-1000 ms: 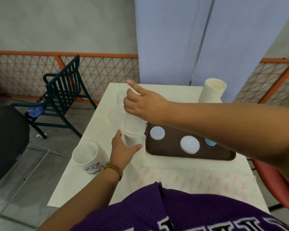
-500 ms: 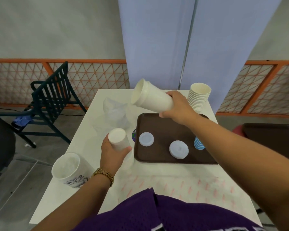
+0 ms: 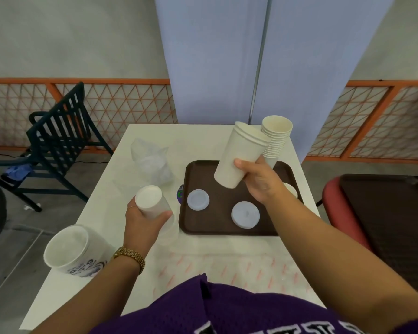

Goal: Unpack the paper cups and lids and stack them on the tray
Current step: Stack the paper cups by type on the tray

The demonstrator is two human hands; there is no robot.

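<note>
Right hand [image 3: 261,182] grips tilted cups [image 3: 239,157] above tray [image 3: 227,227].

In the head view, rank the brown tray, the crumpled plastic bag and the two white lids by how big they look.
1. brown tray
2. crumpled plastic bag
3. lid nearer the camera, only slightly bigger than the left lid; nearness may explain it.

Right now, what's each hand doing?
Left hand: holding upside-down cups.
Right hand: holding tilted cups over the tray.
</note>
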